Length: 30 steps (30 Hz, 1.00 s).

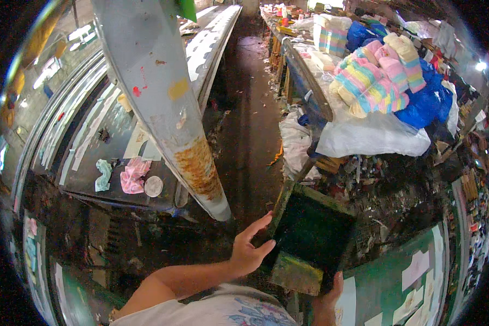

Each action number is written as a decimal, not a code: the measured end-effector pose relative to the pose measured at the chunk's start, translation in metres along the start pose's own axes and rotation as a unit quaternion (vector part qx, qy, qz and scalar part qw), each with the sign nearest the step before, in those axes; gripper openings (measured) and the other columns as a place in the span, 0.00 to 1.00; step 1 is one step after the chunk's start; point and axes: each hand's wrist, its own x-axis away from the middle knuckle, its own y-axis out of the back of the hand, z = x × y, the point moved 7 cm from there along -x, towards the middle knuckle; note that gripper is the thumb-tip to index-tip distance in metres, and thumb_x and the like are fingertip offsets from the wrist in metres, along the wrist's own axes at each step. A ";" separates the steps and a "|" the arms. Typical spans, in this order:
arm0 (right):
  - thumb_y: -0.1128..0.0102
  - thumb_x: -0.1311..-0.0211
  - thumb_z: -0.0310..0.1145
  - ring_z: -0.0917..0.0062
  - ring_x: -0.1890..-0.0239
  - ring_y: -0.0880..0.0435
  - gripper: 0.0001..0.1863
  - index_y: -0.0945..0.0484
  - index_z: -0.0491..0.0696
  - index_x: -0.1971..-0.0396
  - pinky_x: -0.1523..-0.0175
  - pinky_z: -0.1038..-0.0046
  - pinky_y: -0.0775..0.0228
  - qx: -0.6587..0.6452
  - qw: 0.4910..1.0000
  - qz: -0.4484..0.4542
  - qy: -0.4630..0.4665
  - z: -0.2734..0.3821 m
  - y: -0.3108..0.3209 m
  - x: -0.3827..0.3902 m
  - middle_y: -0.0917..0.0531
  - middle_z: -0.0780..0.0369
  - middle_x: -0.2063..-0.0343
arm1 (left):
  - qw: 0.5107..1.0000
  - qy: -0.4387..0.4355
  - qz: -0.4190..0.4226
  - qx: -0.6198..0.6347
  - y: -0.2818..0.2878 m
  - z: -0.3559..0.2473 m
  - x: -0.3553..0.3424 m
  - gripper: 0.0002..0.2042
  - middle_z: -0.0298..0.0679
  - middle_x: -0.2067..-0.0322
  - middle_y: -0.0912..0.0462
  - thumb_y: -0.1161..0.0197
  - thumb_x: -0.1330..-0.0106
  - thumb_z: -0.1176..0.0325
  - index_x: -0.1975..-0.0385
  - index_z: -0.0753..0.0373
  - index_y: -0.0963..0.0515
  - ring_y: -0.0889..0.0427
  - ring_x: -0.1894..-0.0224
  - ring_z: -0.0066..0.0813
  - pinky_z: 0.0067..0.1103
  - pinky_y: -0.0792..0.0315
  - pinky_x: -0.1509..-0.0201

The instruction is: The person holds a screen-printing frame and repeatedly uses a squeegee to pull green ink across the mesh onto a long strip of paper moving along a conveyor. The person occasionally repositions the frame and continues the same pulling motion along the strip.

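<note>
In front of my body is a dark, open, shallow box point(297, 274) with worn, green-stained edges and a nearly black inside. It is tilted, with one corner pointing away from me. My left hand point(251, 249) grips its left side, the thumb on the near part and the fingers along the edge. At the lower right corner my right hand point(328, 300) holds the box, its thumb up against the side. Most of the right hand's fingers are hidden behind the box.
A grey, rusty metal post point(157, 81) slants down at left. Behind it, a dark table point(87, 157) bears pink cloth point(135, 175) and a round lid point(154, 186). At right, striped pastel bundles point(372, 76) lie by blue bags point(426, 103). A green table point(386, 277) stands near right.
</note>
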 end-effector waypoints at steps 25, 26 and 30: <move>0.41 0.21 0.49 0.61 0.40 0.12 0.31 0.23 0.46 0.28 0.34 0.54 0.18 0.105 0.960 0.258 -0.030 0.029 -0.291 -0.495 0.13 0.57 0.39 | 0.962 -0.004 -0.275 0.008 0.039 0.105 -0.373 0.40 0.44 0.25 0.20 0.24 0.38 0.83 0.22 0.64 0.27 0.19 0.28 0.33 0.31 0.28 0.22; 0.40 0.22 0.47 0.61 0.41 0.12 0.30 0.23 0.45 0.28 0.34 0.54 0.18 0.104 0.957 0.266 -0.044 0.028 -0.307 -0.520 0.13 0.57 0.40 | 0.957 0.003 -0.289 0.024 0.045 0.114 -0.386 0.41 0.43 0.24 0.21 0.25 0.38 0.83 0.21 0.63 0.27 0.19 0.28 0.32 0.30 0.29 0.22; 0.39 0.21 0.42 0.66 0.43 0.12 0.28 0.23 0.43 0.29 0.35 0.59 0.18 0.194 0.935 0.287 -0.070 -0.024 -0.350 -0.637 0.12 0.59 0.42 | 0.920 0.003 -0.389 -0.053 0.087 0.120 -0.423 0.41 0.43 0.24 0.20 0.27 0.40 0.85 0.22 0.65 0.27 0.19 0.29 0.30 0.29 0.29 0.22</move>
